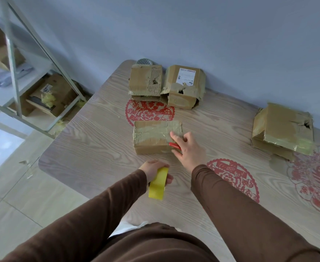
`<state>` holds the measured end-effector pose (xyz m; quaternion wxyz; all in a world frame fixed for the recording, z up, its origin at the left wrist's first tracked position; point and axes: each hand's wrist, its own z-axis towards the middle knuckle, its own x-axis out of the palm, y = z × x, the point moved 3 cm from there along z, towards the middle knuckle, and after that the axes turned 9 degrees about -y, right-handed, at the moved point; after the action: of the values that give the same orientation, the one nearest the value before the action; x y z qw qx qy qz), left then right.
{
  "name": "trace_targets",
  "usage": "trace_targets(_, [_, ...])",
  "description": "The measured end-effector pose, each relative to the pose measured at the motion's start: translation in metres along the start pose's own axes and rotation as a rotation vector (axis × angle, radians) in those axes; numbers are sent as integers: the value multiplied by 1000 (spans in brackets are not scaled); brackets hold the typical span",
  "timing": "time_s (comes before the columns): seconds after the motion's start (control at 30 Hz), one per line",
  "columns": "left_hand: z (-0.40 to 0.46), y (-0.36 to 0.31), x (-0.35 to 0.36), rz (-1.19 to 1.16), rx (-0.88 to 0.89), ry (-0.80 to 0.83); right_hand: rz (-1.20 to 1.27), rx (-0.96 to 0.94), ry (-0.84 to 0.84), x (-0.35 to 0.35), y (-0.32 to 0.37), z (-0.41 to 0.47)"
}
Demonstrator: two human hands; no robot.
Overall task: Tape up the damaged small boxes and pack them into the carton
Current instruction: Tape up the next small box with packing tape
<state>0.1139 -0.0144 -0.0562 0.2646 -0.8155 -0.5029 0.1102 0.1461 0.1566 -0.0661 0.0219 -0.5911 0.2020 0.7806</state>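
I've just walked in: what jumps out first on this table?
The bright yellow tape roll, gripped in the left hand at the table's near edge, catches the eye first. Just beyond it, the right hand rests on a taped small box while holding something red. Torn boxes with holes stand by the wall, and red paper-cut decorations mark the tabletop.

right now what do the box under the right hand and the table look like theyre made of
Box: brown corrugated cardboard, fluting bared at its torn top edge, glossy tape bands across it. Table: pale wood grain, matte; solid wood or printed laminate, I cannot tell.
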Motion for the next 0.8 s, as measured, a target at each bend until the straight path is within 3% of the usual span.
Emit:
trace_targets(0.23, [-7,-6,-8,-35,32,-9,2,82,1,2,8,2])
trace_targets(0.5, [-23,-8,-25,7,113,-28,50,14,3,-7,-4,-4])
trace_targets(0.6, [-35,-12,-38,50,218,-73,363,273,-80,-15,-4,-6])
trace_targets(0.7, [-49,-22,-64,106,354,-233,613,603,-104,-16,-11,-12])
trace_targets(0.8, [-58,-53,-105,292,474,-417,740,740,-59,-17,-7,-13])
